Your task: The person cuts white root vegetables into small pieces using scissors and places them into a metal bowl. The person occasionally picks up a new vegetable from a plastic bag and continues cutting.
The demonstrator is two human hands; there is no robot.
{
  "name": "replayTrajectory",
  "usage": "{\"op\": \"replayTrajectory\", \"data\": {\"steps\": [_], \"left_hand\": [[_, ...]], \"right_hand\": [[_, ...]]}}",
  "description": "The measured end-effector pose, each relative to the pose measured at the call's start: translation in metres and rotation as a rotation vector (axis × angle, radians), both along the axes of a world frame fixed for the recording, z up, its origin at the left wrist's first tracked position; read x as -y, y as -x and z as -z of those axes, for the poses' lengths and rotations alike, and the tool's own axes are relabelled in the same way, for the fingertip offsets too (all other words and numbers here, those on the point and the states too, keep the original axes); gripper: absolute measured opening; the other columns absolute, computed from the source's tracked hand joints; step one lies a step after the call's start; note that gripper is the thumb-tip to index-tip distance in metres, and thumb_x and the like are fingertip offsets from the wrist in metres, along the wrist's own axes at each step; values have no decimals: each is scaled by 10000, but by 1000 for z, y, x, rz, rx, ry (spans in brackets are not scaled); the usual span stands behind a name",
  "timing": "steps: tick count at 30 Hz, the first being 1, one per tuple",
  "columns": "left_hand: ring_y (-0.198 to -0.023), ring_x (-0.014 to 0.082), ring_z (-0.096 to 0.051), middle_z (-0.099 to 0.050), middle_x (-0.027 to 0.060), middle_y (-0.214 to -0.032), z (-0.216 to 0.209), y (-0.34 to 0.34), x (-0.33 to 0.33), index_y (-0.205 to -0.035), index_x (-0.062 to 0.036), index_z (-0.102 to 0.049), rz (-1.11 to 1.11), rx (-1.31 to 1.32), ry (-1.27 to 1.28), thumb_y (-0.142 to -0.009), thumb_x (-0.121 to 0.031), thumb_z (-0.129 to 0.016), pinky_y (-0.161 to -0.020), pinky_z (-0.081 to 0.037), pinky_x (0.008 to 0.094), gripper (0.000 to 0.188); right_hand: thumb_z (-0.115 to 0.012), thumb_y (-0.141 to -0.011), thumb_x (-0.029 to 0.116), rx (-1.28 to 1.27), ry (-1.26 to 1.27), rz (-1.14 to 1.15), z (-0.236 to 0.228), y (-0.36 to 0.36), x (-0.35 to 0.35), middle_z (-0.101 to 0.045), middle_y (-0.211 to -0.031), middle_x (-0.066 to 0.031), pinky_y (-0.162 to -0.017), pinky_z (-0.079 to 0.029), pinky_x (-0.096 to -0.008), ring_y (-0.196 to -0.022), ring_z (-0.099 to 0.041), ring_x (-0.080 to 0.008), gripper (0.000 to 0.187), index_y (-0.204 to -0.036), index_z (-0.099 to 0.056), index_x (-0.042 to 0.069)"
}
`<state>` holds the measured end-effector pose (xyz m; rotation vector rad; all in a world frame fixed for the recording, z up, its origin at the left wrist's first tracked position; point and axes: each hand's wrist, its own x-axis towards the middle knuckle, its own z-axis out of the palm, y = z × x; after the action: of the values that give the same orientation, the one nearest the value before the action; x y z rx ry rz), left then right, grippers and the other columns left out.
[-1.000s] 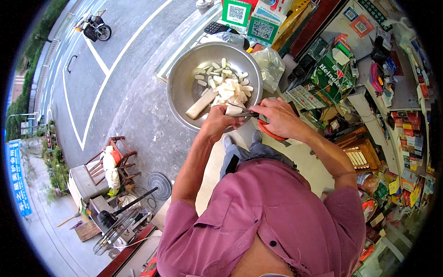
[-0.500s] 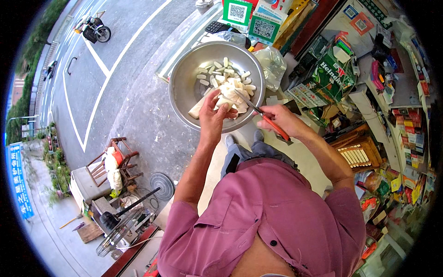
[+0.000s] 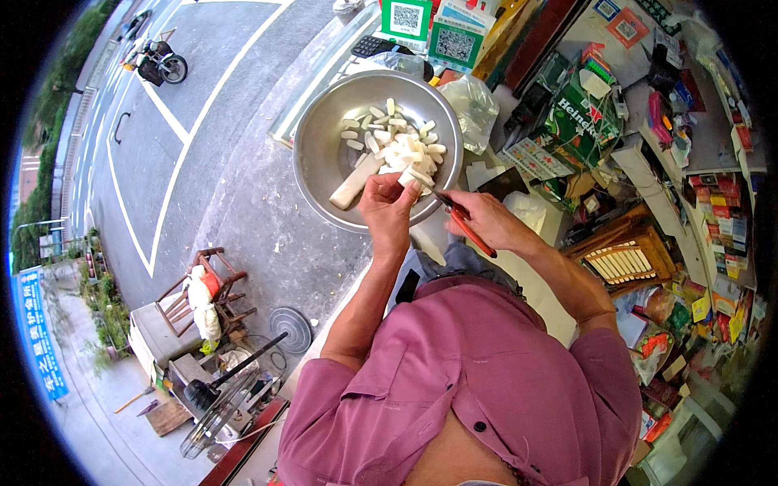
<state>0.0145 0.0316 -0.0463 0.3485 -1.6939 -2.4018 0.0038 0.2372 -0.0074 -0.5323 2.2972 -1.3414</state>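
Note:
A wide steel bowl (image 3: pixel 306 113) holds a heap of short white food pieces (image 3: pixel 405 151), along with one long pale stick (image 3: pixel 353 185). At the bowl's near side, my left hand (image 3: pixel 387 212) is closed, pinching a white chunk of the food (image 3: pixel 411 180) between thumb and fingers. From the right, my right hand (image 3: pixel 490 220) grips red-handled scissors (image 3: pixel 472 233). Their blades reach to the chunk, right beside my left fingertips. Whether the blades are spread or closed on it cannot be made out.
Beyond the bowl are a clear plastic bag (image 3: pixel 472 109), a dark calculator-like keypad (image 3: pixel 378 46) and green code signs (image 3: pixel 455 42). Cluttered shelves (image 3: pixel 717 235) line the right. A wooden stool (image 3: pixel 212 287) and a toppled fan (image 3: pixel 223 405) are at lower left.
My left hand has shifted slightly right and nearer to me with the chunk, leaving the long stick more exposed. My right hand and scissors have moved a little left and nearer.

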Motion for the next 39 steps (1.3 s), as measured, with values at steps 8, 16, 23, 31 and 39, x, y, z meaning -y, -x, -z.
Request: {"op": "replayTrajectory", "data": {"steps": [8, 16, 23, 31, 39], "left_hand": [[-846, 150, -705, -755, 107, -1010, 6, -5, 8, -1180, 37, -705, 3, 90, -102, -977, -16, -754, -783, -606, 310, 216], [-856, 183, -729, -754, 110, -1031, 5, 3, 32, -1265, 35, -695, -18, 193, -337, -976, 8, -725, -790, -635, 332, 291], [-893, 187, -728, -743, 105, -1046, 2, 2, 27, -1170, 28, -671, -52, 144, -361, -961, 7, -751, -809, -638, 331, 225], [-872, 179, -723, -745, 104, -1039, 10, -6, 24, -1119, 35, -691, 11, 129, -273, -968, -16, -757, -799, -635, 323, 172], [-852, 164, -714, -760, 97, -1032, 10, -6, 18, -1114, 29, -709, -30, 103, -310, -958, -8, -765, -790, -607, 296, 170]], "right_hand": [[-777, -919, 296, 125, -68, -9, -4, 3, 2, -674, -803, -162, -703, -509, -439, -737, -680, -316, 412, -1201, -668, 17], [-762, -974, 196, 517, 173, 99, -10, 11, 3, -585, -694, 40, -559, -413, -220, -638, -538, -34, 235, -1095, -720, -2], [-771, -941, 215, 146, 84, -55, 9, 5, 10, -626, -727, -31, -633, -491, -329, -685, -615, -113, 379, -1249, -698, 8], [-749, -977, 207, 579, 126, 105, -21, -6, 12, -599, -713, 25, -579, -450, -245, -643, -539, -47, 384, -1277, -697, -28], [-710, -981, 188, 131, 23, -38, -7, -9, 9, -604, -708, -6, -591, -475, -304, -647, -599, -96, 383, -1322, -682, 15]]}}
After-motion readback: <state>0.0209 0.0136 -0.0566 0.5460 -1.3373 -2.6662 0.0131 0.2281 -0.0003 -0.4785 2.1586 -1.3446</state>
